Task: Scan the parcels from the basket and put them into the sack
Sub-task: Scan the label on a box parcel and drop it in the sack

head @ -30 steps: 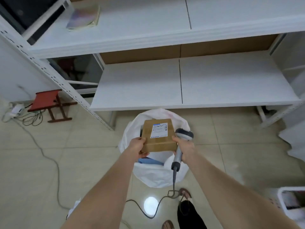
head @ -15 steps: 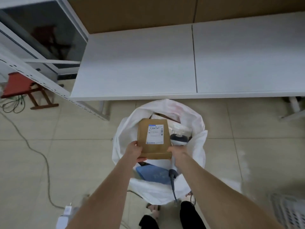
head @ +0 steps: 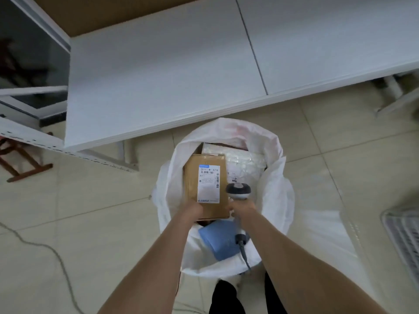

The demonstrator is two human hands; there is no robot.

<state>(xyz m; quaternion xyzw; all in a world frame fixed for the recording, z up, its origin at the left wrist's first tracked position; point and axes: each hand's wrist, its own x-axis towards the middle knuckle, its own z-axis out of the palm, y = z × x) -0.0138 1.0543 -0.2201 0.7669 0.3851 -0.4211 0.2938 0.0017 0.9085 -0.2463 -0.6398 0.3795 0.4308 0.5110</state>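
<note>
A brown cardboard parcel point(head: 205, 184) with a white label hangs over the mouth of the white sack point(head: 275, 191). My left hand point(head: 190, 211) grips its near left corner. My right hand point(head: 243, 210) touches the parcel's near right corner and holds a grey barcode scanner point(head: 238, 190), whose cable runs down past the sack. Inside the sack lie a blue parcel point(head: 221, 239) and a white bubble-wrap parcel point(head: 243, 164). The corner of a white basket point(head: 403, 234) shows at the right edge.
A low white shelf point(head: 163, 71) runs just beyond the sack. A red wooden stool point(head: 20, 162) stands at the left, and a grey cable point(head: 56, 254) crosses the tiled floor. My dark trouser legs point(head: 226, 298) are right below the sack.
The view has tilted down and moved closer to the sack. The parcel has sunk lower into the sack's mouth, still held by both hands.
</note>
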